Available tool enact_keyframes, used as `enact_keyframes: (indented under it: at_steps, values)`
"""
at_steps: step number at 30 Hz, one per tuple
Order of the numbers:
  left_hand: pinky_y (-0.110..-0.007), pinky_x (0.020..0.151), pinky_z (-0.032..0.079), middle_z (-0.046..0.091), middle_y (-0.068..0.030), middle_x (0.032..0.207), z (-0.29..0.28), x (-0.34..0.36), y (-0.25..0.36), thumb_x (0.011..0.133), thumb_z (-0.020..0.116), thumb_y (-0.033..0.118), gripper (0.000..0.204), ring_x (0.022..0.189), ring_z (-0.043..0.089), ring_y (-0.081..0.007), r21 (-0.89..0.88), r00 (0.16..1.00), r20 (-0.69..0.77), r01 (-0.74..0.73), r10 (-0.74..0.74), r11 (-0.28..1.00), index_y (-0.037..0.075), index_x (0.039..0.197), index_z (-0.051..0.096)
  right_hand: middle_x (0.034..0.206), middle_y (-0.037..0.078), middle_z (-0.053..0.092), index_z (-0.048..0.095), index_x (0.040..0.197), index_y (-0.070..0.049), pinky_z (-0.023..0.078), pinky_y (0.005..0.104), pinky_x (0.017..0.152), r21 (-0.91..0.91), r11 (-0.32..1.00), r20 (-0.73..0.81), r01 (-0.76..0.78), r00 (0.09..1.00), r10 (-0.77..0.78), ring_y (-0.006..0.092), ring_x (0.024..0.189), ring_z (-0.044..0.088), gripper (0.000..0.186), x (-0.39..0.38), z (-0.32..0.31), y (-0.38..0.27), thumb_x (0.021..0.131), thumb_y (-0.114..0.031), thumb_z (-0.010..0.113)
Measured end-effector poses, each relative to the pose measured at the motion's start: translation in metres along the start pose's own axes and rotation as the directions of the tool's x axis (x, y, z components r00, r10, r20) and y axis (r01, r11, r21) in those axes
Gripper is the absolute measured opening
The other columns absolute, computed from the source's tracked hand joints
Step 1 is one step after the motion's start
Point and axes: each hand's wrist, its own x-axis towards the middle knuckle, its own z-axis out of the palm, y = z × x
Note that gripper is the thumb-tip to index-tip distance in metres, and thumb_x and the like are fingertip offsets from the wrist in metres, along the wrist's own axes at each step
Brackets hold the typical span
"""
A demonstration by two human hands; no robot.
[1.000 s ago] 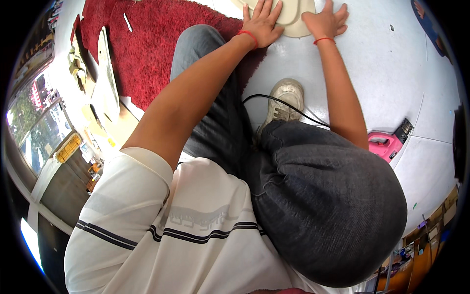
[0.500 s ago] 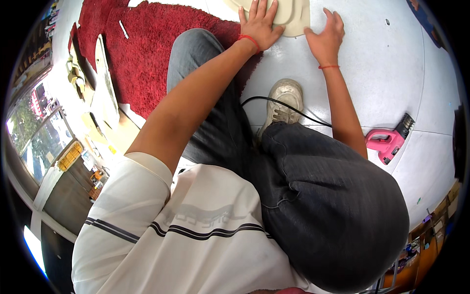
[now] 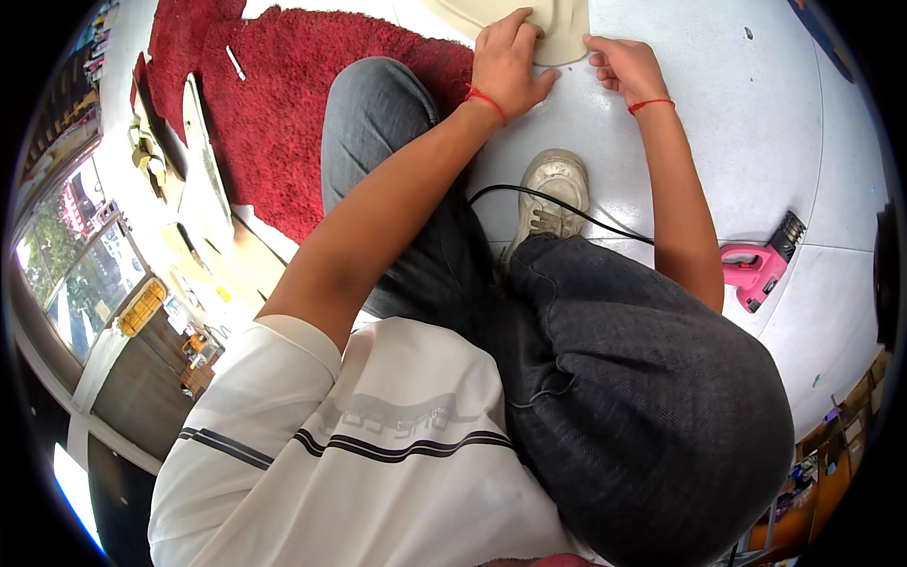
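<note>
A flat, moulded beige piece (image 3: 562, 24) lies on the pale floor at the top of the view, partly cut off. My left hand (image 3: 510, 66) rests at its near left edge, fingers bent but apart and thumb out, gripping nothing. Just to the right, my right hand (image 3: 624, 68) pinches the piece's right edge between thumb and finger, the other fingers curled beneath. Both wrists wear red cords.
A red shaggy rug (image 3: 246, 123) spreads left, with long pale boards (image 3: 203, 151) beyond it. A black cable (image 3: 614, 227) crosses my shoe (image 3: 548, 189). A pink heat gun (image 3: 756, 274) lies beside my right forearm. My knees frame the lower middle.
My left hand's fingers have gone from spread flat to bent. My right hand lifted off, turned inward and closed on the piece's edge. The beige piece shifted slightly left and up in view.
</note>
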Motion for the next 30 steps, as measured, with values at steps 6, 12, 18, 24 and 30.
enact_keyframes:
  at_steps: [6,12,18,24,30]
  values:
    - [-0.047,0.098,0.046,0.063,-0.0121,0.131,0.014,0.001,-0.007,0.074,0.082,0.021,0.029,0.116,0.059,-0.0347,0.011,0.996,-0.049,-0.078,0.079,0.997,0.009,0.097,0.069,0.092,0.007,0.073,0.073,0.103,0.003,0.053,0.0268,0.070,0.031,0.995,0.074,0.100,0.992,-0.102,0.0132,0.080,0.069,0.035,0.003,0.004,-0.007,0.089,-0.029,0.075]
    - [-0.044,0.093,0.051,0.069,-0.0131,0.118,0.018,0.006,-0.010,0.079,0.076,0.012,0.012,0.105,0.063,-0.0359,-0.088,0.990,-0.128,-0.062,0.051,0.994,0.005,0.086,0.070,0.129,0.025,0.065,0.054,0.134,0.013,0.057,0.0398,0.093,0.419,0.907,-0.004,0.036,0.999,-0.037,0.0332,0.117,0.068,0.060,-0.032,0.018,0.009,0.100,-0.034,0.065]
    - [-0.044,0.093,0.052,0.069,-0.0156,0.117,0.015,0.012,-0.020,0.083,0.073,0.008,0.009,0.106,0.064,-0.0375,-0.198,0.992,-0.114,0.034,-0.058,0.980,0.001,0.088,0.069,0.156,0.032,0.037,0.027,0.152,0.016,0.032,0.0482,0.123,0.727,0.671,0.222,-0.148,0.975,-0.026,0.0386,0.146,0.041,0.073,-0.040,0.049,0.010,0.107,-0.037,0.048]
    - [-0.040,0.089,0.054,0.069,-0.0157,0.116,0.001,0.020,-0.020,0.085,0.074,0.010,0.011,0.100,0.068,-0.0353,-0.291,0.986,0.011,0.165,-0.169,0.942,0.001,0.089,0.070,0.157,0.030,0.037,0.028,0.153,0.015,0.029,0.0485,0.124,0.734,0.648,0.268,-0.203,0.964,-0.001,0.0389,0.147,0.038,0.068,-0.036,0.051,0.001,0.103,-0.027,0.049]
    - [-0.037,0.089,0.055,0.071,-0.0138,0.115,-0.018,0.030,-0.020,0.088,0.074,0.011,0.012,0.101,0.069,-0.0319,-0.296,0.993,-0.018,0.106,-0.116,0.949,0.000,0.092,0.072,0.150,0.023,0.045,0.042,0.144,0.008,0.033,0.0478,0.120,0.759,0.633,0.259,-0.152,0.963,-0.079,0.0379,0.135,0.047,0.057,-0.031,0.061,0.010,0.096,-0.018,0.058]
